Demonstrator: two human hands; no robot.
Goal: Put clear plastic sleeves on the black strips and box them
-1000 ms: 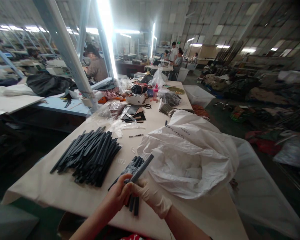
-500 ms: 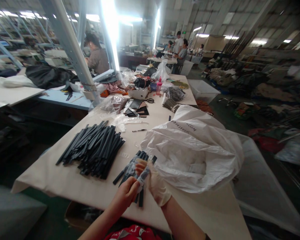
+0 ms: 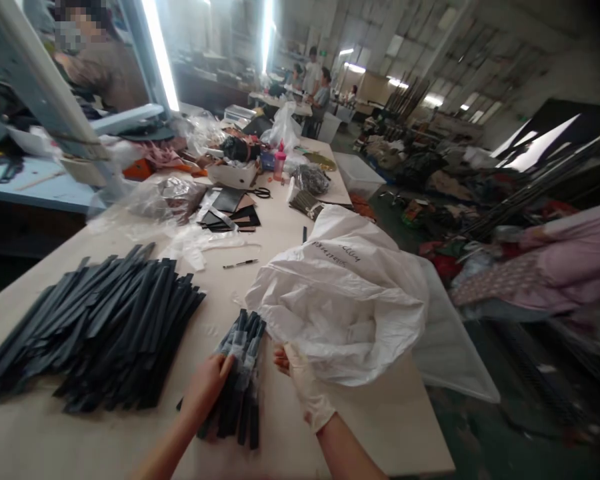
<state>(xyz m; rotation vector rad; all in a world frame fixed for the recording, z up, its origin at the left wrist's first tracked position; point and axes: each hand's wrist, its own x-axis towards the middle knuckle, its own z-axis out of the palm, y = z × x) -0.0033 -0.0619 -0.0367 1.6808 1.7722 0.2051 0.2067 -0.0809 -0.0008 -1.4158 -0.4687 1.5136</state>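
Observation:
My left hand [image 3: 211, 381] is closed on a dark strip with clear wrapping, over a small group of dark strips [image 3: 250, 400] at the lower middle. Clear film is wrapped around the upper part of these strips. My right hand [image 3: 300, 383], in a pale glove with bare fingertips, is beside the group, its fingers curled; whether it holds anything is too small to tell. Just beyond it lies a big white plastic bag [image 3: 340, 300] with writing on it. A large pile of loose dark strips [image 3: 105, 327] covers the left of the table.
On the pale table [image 3: 380, 427] lie a pen [image 3: 241, 264], black scissors [image 3: 261, 193], flat dark pieces [image 3: 230, 207] and a pink bottle [image 3: 279, 163]. A person in pink [image 3: 560, 260] is at the right; others are farther back.
The view has swung right and the pile looks nearer. My hands have moved apart, the left one down onto the strip group. A person in pink has come into view.

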